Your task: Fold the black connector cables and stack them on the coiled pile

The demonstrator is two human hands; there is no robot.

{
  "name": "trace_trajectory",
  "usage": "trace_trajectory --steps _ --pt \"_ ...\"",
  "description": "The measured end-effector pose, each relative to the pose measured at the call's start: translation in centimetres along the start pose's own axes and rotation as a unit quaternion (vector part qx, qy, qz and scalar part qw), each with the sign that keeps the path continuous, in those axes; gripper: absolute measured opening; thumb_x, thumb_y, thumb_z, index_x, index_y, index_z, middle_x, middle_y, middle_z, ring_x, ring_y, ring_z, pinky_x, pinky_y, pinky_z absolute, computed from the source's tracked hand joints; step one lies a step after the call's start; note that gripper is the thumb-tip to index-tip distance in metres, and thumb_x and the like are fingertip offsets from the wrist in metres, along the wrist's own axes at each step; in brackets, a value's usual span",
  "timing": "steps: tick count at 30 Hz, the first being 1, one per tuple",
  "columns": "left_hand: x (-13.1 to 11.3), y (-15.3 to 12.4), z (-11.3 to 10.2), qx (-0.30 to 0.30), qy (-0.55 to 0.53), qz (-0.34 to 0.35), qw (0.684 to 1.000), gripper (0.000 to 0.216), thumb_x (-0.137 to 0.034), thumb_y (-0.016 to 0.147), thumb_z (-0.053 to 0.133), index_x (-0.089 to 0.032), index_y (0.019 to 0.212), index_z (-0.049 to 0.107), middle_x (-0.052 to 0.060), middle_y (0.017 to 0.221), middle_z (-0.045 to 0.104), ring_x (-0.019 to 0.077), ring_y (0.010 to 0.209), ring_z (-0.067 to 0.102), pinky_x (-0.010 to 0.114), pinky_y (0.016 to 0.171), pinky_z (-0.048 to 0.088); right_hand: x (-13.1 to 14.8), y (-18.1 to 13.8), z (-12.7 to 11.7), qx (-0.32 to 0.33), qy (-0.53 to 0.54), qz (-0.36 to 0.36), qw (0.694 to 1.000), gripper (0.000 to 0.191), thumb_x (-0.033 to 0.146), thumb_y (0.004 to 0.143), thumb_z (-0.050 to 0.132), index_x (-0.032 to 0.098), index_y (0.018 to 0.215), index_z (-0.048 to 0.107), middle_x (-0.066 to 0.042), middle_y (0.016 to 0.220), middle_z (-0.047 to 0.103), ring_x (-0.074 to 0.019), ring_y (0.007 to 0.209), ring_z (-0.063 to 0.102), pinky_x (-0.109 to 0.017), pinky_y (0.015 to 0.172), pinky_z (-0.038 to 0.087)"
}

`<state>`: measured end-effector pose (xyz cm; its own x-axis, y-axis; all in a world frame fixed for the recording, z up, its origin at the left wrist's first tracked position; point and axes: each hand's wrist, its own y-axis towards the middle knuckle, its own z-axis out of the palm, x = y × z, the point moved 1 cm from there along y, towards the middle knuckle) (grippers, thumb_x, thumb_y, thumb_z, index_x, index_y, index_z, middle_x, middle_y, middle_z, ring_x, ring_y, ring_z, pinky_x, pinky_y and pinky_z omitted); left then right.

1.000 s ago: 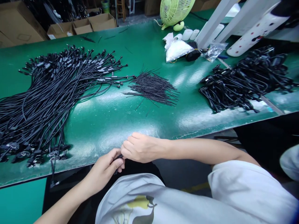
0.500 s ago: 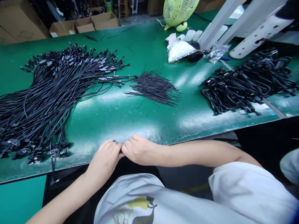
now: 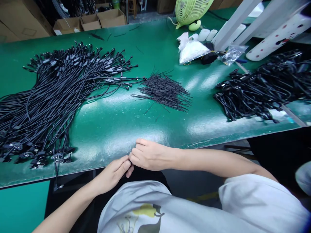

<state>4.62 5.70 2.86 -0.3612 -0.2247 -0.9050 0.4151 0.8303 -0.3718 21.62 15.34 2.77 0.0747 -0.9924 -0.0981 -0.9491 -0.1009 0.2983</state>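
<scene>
My left hand [image 3: 114, 173] and my right hand [image 3: 148, 155] meet at the near edge of the green table [image 3: 116, 126], fingertips pressed together in a pinch. What they hold is hidden between the fingers. A big heap of loose black cables [image 3: 48, 97] with plug ends lies to the left. In the middle of the table sits a small pile of thin black ties [image 3: 165, 92]. A heap of coiled, bundled black cables [image 3: 262, 87] lies on the right.
At the back stand a light green fan [image 3: 190, 11], white plastic bags [image 3: 191, 50], a clear bag of small parts [image 3: 232, 53] and white slanted frame legs [image 3: 233, 22]. Cardboard boxes [image 3: 97, 19] sit beyond the table's far edge.
My left hand has dropped slightly below the table edge while staying against my right hand. A second ago a dark cable piece showed between the fingers; it is hidden now.
</scene>
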Motion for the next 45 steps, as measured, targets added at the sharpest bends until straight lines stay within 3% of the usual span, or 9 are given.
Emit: trace_trajectory --steps 3,6,10,15,20,24,31,38,45 --pt "0.8 0.3 0.5 -0.061 0.102 -0.004 0.993 0.042 -0.040 0.101 0.021 -0.019 0.074 0.045 0.000 0.068 0.049 0.0138 0.064 0.047 0.027 0.065 0.041 0.0 0.0 0.0 0.048 0.043 0.002 0.998 0.029 0.013 0.099 0.030 0.014 0.081 0.053 -0.001 0.069 0.054 -0.0134 0.060 0.047 -0.032 0.069 0.032" --pt "1.6 0.6 0.8 -0.130 0.331 0.075 0.932 0.038 -0.034 0.100 0.027 -0.019 0.073 0.049 0.002 0.067 0.052 0.0161 0.061 0.046 0.030 0.062 0.037 0.0 0.0 -0.1 0.154 0.156 0.085 0.972 0.028 0.023 0.101 0.033 0.014 0.084 0.053 -0.003 0.072 0.060 -0.0137 0.061 0.051 -0.029 0.060 0.032" --pt "1.3 0.3 0.1 -0.112 0.454 0.141 0.873 0.038 -0.033 0.100 0.028 -0.018 0.077 0.053 0.004 0.067 0.054 0.0181 0.061 0.047 0.032 0.061 0.036 -0.2 0.1 -0.4 0.216 0.265 0.141 0.929 0.031 0.038 0.100 0.038 0.014 0.089 0.054 -0.003 0.076 0.064 -0.0132 0.064 0.056 -0.026 0.055 0.030" --pt "0.0 0.1 -1.0 -0.046 0.275 0.029 0.960 0.036 -0.033 0.101 0.024 -0.019 0.083 0.052 0.002 0.076 0.058 0.0163 0.071 0.053 0.029 0.068 0.041 0.6 0.5 0.5 0.147 0.147 0.108 0.972 0.031 0.029 0.100 0.034 0.014 0.086 0.056 -0.006 0.077 0.062 -0.0156 0.067 0.055 -0.030 0.060 0.032" --pt "0.8 0.1 -1.5 -0.061 0.113 -0.055 0.990 0.033 -0.039 0.097 0.034 -0.019 0.084 0.057 -0.001 0.071 0.053 0.0154 0.069 0.050 0.028 0.067 0.037 -2.6 -1.7 -0.5 0.050 0.155 0.095 0.982 0.034 0.038 0.101 0.035 0.016 0.095 0.060 -0.005 0.088 0.065 -0.0152 0.077 0.056 -0.030 0.069 0.038" --pt "1.7 -0.4 -2.2 -0.179 -0.070 -0.070 0.979 0.037 -0.049 0.093 0.041 -0.017 0.085 0.058 -0.003 0.062 0.042 0.0133 0.062 0.041 0.027 0.063 0.033 -12.0 -7.6 -2.4 -0.126 0.040 0.355 0.925 0.042 0.028 0.104 0.023 0.015 0.098 0.063 -0.012 0.103 0.065 -0.0155 0.089 0.054 -0.031 0.077 0.039" --pt "1.1 0.4 -1.2 -0.237 -0.345 -0.032 0.908 0.034 -0.049 0.085 0.058 -0.015 0.080 0.054 -0.005 0.059 0.036 0.0086 0.055 0.032 0.024 0.057 0.028 -20.3 -16.6 -0.2 -0.055 -0.128 0.396 0.908 0.077 0.058 0.096 0.004 0.015 0.068 0.061 -0.010 0.068 0.058 -0.0092 0.060 0.042 -0.028 0.061 0.029" --pt "0.6 1.0 0.0 -0.274 -0.444 0.006 0.853 0.035 -0.042 0.082 0.066 -0.009 0.094 0.064 -0.006 0.057 0.036 0.0058 0.052 0.030 0.023 0.056 0.028 -12.5 -14.0 -2.9 0.014 -0.121 0.611 0.782 0.035 0.032 0.095 0.039 0.017 0.072 0.062 -0.010 0.071 0.060 -0.0142 0.057 0.043 -0.029 0.057 0.020" --pt "-0.1 1.8 2.1 -0.221 -0.441 0.048 0.869 0.044 -0.040 0.087 0.061 -0.010 0.119 0.060 -0.006 0.059 0.037 0.0072 0.053 0.032 0.024 0.057 0.030 1.0 -1.5 1.0 0.057 0.325 0.385 0.862 0.029 0.020 0.093 0.044 0.018 0.067 0.058 0.000 0.069 0.060 -0.0119 0.066 0.053 -0.024 0.064 0.033"
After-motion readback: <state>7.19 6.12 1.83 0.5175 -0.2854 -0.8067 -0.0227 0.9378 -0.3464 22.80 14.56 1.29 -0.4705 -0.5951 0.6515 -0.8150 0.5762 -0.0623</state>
